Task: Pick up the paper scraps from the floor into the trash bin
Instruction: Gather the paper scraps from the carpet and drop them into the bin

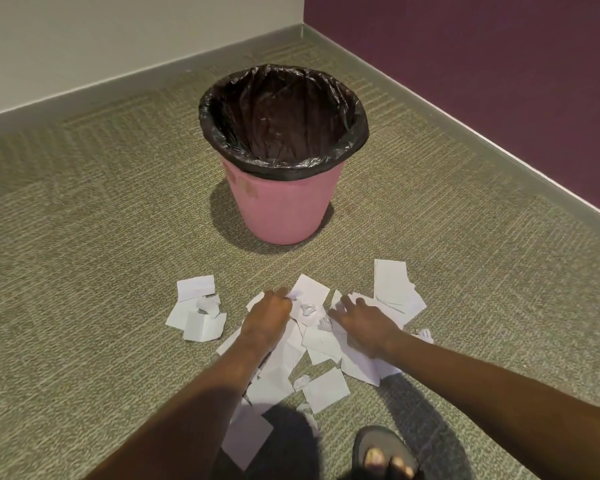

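The pink trash bin (pixel 281 209) stands upright on the green carpet (pixel 84 271), in the far middle of the scene, and a black bag (pixel 284 168) is folded over its rim. The white paper scraps (pixel 284 358) lie on the carpet on the near side of the bin, apart from it. Most are in 1 loose pile in the middle, with a smaller group (pixel 198 313) to the left.

Both hands are down on the pile. The left hand (pixel 267 317) has its fingers bent down into the scraps. The tips are hidden, so I cannot tell if they pinch a piece. The right hand (pixel 364 323) rests flat on the papers with its fingers spread. 1 foot in a dark sandal (pixel 385 452) is at the near edge.
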`<act>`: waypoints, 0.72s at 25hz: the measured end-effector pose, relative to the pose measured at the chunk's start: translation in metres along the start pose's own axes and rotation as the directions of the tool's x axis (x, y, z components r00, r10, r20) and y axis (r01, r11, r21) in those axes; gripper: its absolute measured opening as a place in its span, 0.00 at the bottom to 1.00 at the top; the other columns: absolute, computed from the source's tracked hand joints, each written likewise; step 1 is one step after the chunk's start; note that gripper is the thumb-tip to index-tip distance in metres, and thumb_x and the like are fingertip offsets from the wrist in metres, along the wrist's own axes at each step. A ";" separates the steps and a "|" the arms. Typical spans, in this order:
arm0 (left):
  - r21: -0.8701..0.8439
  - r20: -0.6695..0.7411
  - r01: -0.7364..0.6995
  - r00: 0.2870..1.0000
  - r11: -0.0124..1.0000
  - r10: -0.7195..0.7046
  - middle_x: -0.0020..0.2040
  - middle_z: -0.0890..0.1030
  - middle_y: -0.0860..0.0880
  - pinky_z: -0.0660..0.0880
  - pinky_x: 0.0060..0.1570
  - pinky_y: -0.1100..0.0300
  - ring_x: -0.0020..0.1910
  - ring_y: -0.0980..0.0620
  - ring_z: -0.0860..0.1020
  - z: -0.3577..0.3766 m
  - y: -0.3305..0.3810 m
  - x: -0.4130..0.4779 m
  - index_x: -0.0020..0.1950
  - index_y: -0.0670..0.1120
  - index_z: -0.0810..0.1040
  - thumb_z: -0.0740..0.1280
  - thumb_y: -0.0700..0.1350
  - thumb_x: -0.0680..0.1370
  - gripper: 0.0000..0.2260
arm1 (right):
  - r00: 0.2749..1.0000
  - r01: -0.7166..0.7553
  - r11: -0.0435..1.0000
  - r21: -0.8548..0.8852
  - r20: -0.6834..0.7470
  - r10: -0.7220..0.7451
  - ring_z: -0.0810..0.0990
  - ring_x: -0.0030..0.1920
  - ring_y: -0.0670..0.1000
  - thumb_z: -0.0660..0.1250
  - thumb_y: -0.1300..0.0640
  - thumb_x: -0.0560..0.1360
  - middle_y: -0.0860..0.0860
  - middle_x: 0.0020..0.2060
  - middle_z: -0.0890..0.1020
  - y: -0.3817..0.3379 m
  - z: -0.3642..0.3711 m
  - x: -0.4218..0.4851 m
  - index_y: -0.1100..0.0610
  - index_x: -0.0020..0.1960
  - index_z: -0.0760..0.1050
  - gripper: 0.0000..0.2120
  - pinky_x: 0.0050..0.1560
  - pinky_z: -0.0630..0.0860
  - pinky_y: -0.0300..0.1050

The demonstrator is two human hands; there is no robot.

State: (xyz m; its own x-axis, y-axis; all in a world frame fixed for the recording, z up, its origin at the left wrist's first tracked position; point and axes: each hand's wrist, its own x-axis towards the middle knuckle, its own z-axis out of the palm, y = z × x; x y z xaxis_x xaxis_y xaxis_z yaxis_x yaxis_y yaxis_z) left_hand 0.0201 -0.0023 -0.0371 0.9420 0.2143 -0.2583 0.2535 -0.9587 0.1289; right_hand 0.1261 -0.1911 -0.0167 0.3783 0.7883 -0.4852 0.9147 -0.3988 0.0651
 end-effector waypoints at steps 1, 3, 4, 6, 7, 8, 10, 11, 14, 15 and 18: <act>0.010 0.000 -0.004 1.000 1.000 0.004 0.58 0.75 0.46 0.78 0.45 0.52 0.53 0.44 0.76 0.001 0.000 -0.001 0.56 0.41 0.79 0.65 0.34 0.77 0.10 | 1.000 0.013 1.000 -0.021 -0.011 -0.013 0.76 0.55 0.61 0.69 0.63 0.73 0.61 0.65 0.69 -0.001 0.001 0.002 0.56 0.73 0.60 0.32 0.45 0.77 0.53; 0.012 -0.001 -0.023 1.000 1.000 0.023 0.57 0.76 0.45 0.77 0.46 0.51 0.53 0.44 0.77 0.001 0.000 -0.002 0.57 0.40 0.79 0.64 0.33 0.77 0.10 | 0.998 0.029 0.999 -0.035 -0.051 -0.031 0.78 0.52 0.60 0.65 0.68 0.73 0.60 0.60 0.73 -0.001 -0.003 0.003 0.59 0.69 0.66 0.25 0.43 0.76 0.53; -0.007 -0.007 -0.030 1.000 1.000 0.030 0.56 0.76 0.45 0.77 0.46 0.51 0.53 0.43 0.77 -0.001 0.000 -0.003 0.56 0.39 0.79 0.63 0.34 0.77 0.10 | 0.997 0.040 0.998 -0.039 -0.064 -0.043 0.79 0.51 0.60 0.63 0.70 0.74 0.60 0.58 0.75 -0.001 -0.007 0.003 0.61 0.66 0.69 0.21 0.43 0.76 0.53; -0.079 -0.031 -0.028 0.999 0.996 0.026 0.55 0.77 0.44 0.77 0.46 0.52 0.51 0.43 0.78 -0.011 -0.003 -0.005 0.53 0.38 0.79 0.63 0.36 0.78 0.07 | 0.994 0.058 0.998 -0.022 -0.094 -0.059 0.80 0.50 0.61 0.60 0.71 0.75 0.60 0.55 0.78 0.003 -0.018 0.002 0.62 0.62 0.73 0.17 0.45 0.75 0.53; -0.114 -0.043 -0.017 0.999 0.993 0.012 0.54 0.78 0.44 0.76 0.44 0.53 0.49 0.43 0.79 -0.018 -0.005 -0.006 0.52 0.38 0.79 0.64 0.37 0.78 0.06 | 0.992 0.055 0.998 0.010 -0.112 -0.054 0.81 0.50 0.61 0.60 0.71 0.75 0.60 0.54 0.79 0.007 -0.025 0.000 0.62 0.61 0.74 0.17 0.45 0.75 0.52; -0.141 -0.062 -0.006 0.998 0.990 -0.003 0.52 0.79 0.43 0.74 0.41 0.54 0.47 0.43 0.80 -0.027 -0.007 -0.008 0.50 0.38 0.79 0.64 0.38 0.78 0.06 | 0.992 0.042 0.998 0.045 -0.123 -0.036 0.81 0.50 0.61 0.60 0.71 0.75 0.61 0.52 0.80 0.011 -0.032 -0.002 0.62 0.60 0.76 0.16 0.45 0.75 0.51; -0.189 -0.086 0.004 0.996 0.982 -0.021 0.48 0.79 0.43 0.72 0.38 0.55 0.43 0.43 0.79 -0.052 -0.009 -0.010 0.47 0.38 0.78 0.65 0.39 0.78 0.05 | 0.991 0.007 0.995 0.103 -0.133 0.006 0.82 0.46 0.60 0.61 0.71 0.72 0.60 0.47 0.81 0.018 -0.050 -0.005 0.62 0.53 0.78 0.13 0.42 0.74 0.50; -0.192 -0.099 0.014 0.995 0.981 -0.033 0.47 0.79 0.42 0.71 0.38 0.54 0.41 0.43 0.78 -0.066 -0.010 -0.010 0.45 0.38 0.78 0.66 0.39 0.77 0.04 | 0.990 -0.011 0.992 0.123 -0.141 0.028 0.81 0.44 0.59 0.62 0.71 0.70 0.60 0.44 0.81 0.022 -0.061 -0.005 0.62 0.49 0.78 0.11 0.40 0.74 0.49; -0.219 -0.149 0.047 0.986 0.975 -0.081 0.44 0.79 0.42 0.69 0.36 0.53 0.41 0.42 0.78 -0.116 -0.010 -0.011 0.40 0.40 0.75 0.66 0.39 0.78 0.07 | 0.980 -0.021 0.980 0.196 -0.190 0.059 0.79 0.38 0.56 0.64 0.70 0.70 0.59 0.39 0.80 0.026 -0.100 -0.006 0.62 0.44 0.77 0.07 0.37 0.74 0.49; -0.252 -0.176 0.039 0.981 0.967 -0.085 0.42 0.79 0.42 0.71 0.36 0.53 0.40 0.42 0.78 -0.132 -0.010 -0.011 0.39 0.41 0.75 0.66 0.39 0.78 0.08 | 0.976 -0.018 0.975 0.223 -0.208 0.066 0.77 0.36 0.55 0.64 0.71 0.71 0.58 0.38 0.80 0.024 -0.116 -0.009 0.62 0.44 0.77 0.07 0.35 0.74 0.48; -0.339 -0.307 -0.050 0.950 0.939 -0.061 0.36 0.77 0.49 0.71 0.33 0.57 0.36 0.47 0.78 -0.182 -0.004 -0.015 0.45 0.41 0.81 0.68 0.42 0.77 0.05 | 0.959 -0.012 0.939 0.344 -0.263 0.109 0.72 0.30 0.51 0.62 0.71 0.73 0.50 0.29 0.72 0.017 -0.172 -0.025 0.54 0.33 0.70 0.15 0.28 0.64 0.40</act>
State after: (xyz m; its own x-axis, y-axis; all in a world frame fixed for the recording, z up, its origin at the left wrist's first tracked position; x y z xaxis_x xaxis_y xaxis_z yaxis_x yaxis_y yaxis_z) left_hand 0.0450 0.0328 0.1405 0.9467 0.3194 0.0410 0.2661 -0.8477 0.4589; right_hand 0.1564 -0.1368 0.1467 0.4994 0.8355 -0.2291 0.8052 -0.5452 -0.2331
